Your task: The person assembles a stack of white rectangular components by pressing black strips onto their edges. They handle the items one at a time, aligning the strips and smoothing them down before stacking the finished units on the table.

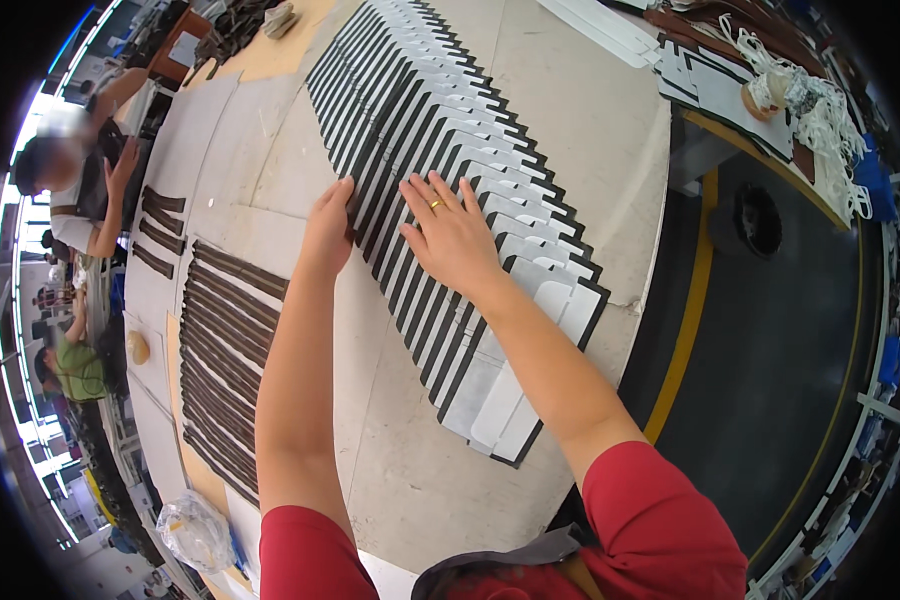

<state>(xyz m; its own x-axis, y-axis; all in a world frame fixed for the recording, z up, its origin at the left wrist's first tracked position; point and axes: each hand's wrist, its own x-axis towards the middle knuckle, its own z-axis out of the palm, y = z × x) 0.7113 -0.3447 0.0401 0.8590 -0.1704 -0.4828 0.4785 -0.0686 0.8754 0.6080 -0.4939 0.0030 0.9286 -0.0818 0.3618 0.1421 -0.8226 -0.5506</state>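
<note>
A long row of overlapping white panels with black edges (515,400) slants across the table, each one partly covering its neighbour. My left hand (328,228) is at the row's left edge, its fingers pressed together against a black-edged panel (378,185); the fingertips are partly hidden. Flat on the panels to its right lies my right hand (452,235), fingers spread and a ring on one of them. It holds nothing.
Brown strips (232,335) lie in a row left of my left forearm, with several shorter strips (160,222) beyond. A plastic-wrapped bundle (196,530) is at lower left. White cords (830,120) sit at upper right, and a black bin (755,220) stands below. Co-workers (80,190) are at left.
</note>
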